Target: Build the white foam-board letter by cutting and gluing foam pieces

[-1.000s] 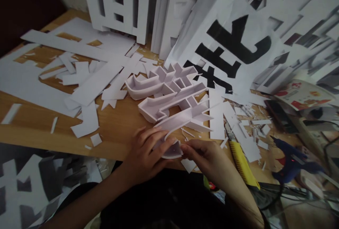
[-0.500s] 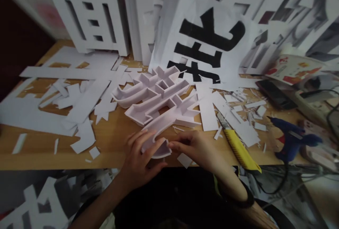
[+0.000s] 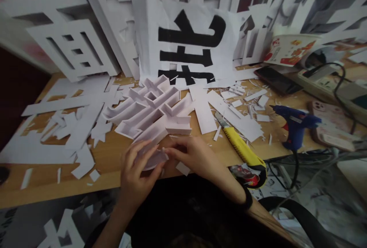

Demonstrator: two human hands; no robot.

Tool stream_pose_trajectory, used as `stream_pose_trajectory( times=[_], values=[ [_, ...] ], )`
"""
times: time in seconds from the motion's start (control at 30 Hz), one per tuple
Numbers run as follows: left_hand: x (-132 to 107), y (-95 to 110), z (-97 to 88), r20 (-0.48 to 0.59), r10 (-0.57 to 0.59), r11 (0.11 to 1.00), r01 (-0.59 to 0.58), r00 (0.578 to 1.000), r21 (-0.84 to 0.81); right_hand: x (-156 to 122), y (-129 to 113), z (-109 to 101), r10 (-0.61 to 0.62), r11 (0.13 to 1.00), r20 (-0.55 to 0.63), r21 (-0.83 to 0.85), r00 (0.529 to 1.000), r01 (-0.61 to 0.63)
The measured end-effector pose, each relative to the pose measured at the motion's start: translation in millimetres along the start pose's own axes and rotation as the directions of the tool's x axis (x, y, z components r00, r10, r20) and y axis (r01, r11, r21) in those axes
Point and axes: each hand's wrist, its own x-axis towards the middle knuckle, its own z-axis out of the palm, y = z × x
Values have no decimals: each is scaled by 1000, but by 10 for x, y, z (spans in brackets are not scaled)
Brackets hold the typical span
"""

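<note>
Compared with half a second ago, everything sits further left and lower in the frame, and more of the cluttered right side shows. The hands have stayed on the same spot of the piece. The white three-dimensional foam-board character point(image 3: 151, 112) lies flat on the wooden table point(image 3: 114, 164), just left of centre, and its curved lowest stroke reaches the table's near edge.

The left hand point(image 3: 137, 169) is at lower centre. Its fingers are spread over the top of that curved stroke and its thumb is against the side, so it clasps the end. The right hand point(image 3: 192, 157) is just to the right of it, with thumb and forefinger pinched together on the thin wall at the stroke's tip. The two hands almost touch there.

The yellow utility knife point(image 3: 243, 151) lies right of the right hand, close by. The blue hot-glue gun point(image 3: 295, 125) stands further right. The white sheet printed with a black character point(image 3: 186, 47) leans at upper centre, behind the piece.
</note>
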Motion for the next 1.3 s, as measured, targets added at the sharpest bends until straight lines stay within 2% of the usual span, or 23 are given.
stream_pose_trajectory(
  times=[0.07,0.13,0.23,0.27,0.3,0.37,0.5,0.57,0.63,0.67,0.73,0.8,0.9,0.93,0.97,1.03,1.1,1.2,1.3],
  values=[
    [8,11,-17,26,-18,1000,18,999,10,-203,20,-153,34,998,-145,-51,989,-42],
    [17,22,-42,48,-17,999,15,999,39,-435,78,-327,74,995,-334,-39,940,-92],
    [60,70,-83,36,17,997,-20,999,75,-711,224,-534,144,971,-621,-62,771,-231],
    [86,99,-92,28,31,995,-34,999,92,-764,281,-575,152,958,-668,-81,729,-275],
    [118,136,-95,23,48,992,-51,999,119,-796,338,-602,146,946,-693,-111,706,-304],
    [190,225,-75,62,77,979,-87,995,183,-814,448,-620,73,925,-708,-216,702,-313],
    [328,424,92,282,92,944,-174,955,281,-785,658,-606,-128,799,-702,-491,701,-346],
    [386,500,210,362,48,918,-184,931,352,-787,753,-608,-139,733,-707,-544,693,-408],
    [442,540,309,407,-15,902,-163,913,400,-799,827,-618,-108,707,-715,-543,690,-453],
    [469,545,343,418,-32,904,-151,908,399,-805,853,-624,-88,710,-710,-537,698,-456],
    [513,536,367,435,-23,920,-151,900,361,-807,880,-632,-50,725,-667,-536,743,-432],
    [534,525,318,406,20,941,-154,914,301,-801,881,-639,-21,704,-639,-555,769,-442],
    [497,580,112,236,40,991,-69,971,112,-821,858,-665,-1,628,-686,-566,727,-533],
    [462,622,25,188,0,1000,-3,982,14,-844,846,-680,-6,630,-706,-552,708,-546],
    [416,671,-58,187,-70,993,87,980,-84,-877,832,-699,-13,656,-718,-531,696,-536],
    [295,770,-171,291,-220,948,275,931,-163,-962,795,-735,-20,754,-730,-460,683,-469],
    [162,844,-166,340,-278,923,348,898,-163,-1049,750,-757,-2,849,-741,-357,672,-391],
    [28,898,58,341,-333,911,392,879,-123,-1136,693,-744,92,931,-736,-176,671,-321],
    [57,941,381,322,-299,923,358,898,-140,-1170,680,-704,170,962,-698,-37,696,-271]
  ],
)
